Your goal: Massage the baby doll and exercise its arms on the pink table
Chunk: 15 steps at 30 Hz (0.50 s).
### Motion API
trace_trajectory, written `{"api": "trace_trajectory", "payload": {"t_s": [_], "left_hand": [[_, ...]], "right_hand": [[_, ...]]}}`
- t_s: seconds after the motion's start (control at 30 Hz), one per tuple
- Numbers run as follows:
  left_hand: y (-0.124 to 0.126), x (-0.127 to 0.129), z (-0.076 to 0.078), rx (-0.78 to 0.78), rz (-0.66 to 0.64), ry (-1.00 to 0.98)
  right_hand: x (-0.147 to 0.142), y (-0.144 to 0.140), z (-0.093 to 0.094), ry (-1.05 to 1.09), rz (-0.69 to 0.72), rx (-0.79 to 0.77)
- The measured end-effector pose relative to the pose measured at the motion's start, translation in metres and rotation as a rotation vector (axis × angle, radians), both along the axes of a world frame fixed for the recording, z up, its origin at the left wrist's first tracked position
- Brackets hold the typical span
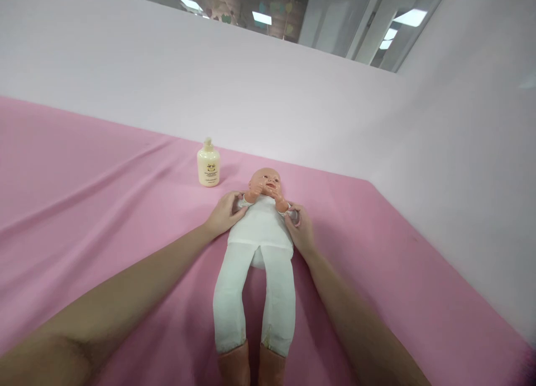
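A baby doll (263,224) with a white cloth body lies face up on the pink sheet (138,218), its head away from me and its feet toward me. My left hand (225,211) is closed around the doll's arm on the left side, thumb on the near side. On the other side my right hand (302,229) grips the doll's other arm between thumb and fingers. Both of the doll's small hands are raised near its chin. Some of my fingertips are hidden behind its sleeves.
A cream pump bottle (209,165) with a printed label stands upright on the sheet, beyond my left hand. White walls (188,73) border the sheet at the back and right. Above them, a window (268,12) shows ceiling lights.
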State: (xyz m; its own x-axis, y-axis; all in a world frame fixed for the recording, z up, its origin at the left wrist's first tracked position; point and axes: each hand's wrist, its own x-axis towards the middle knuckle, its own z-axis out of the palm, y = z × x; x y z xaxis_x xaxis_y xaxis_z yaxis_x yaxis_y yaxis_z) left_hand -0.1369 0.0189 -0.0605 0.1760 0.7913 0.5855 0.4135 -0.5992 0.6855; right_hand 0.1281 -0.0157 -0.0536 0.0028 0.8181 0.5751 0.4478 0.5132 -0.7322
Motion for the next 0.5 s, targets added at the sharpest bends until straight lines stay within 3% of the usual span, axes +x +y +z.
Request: {"api": "trace_trajectory", "payload": {"t_s": [0.2, 0.5], "left_hand": [[0.003, -0.003, -0.004, -0.094, 0.044, -0.054], [0.026, -0.01, -0.026, -0.298, 0.086, -0.472]], "right_hand": [[0.005, 0.006, -0.006, 0.126, -0.111, -0.087], [0.021, 0.017, -0.013, 0.518, -0.287, -0.291]]}}
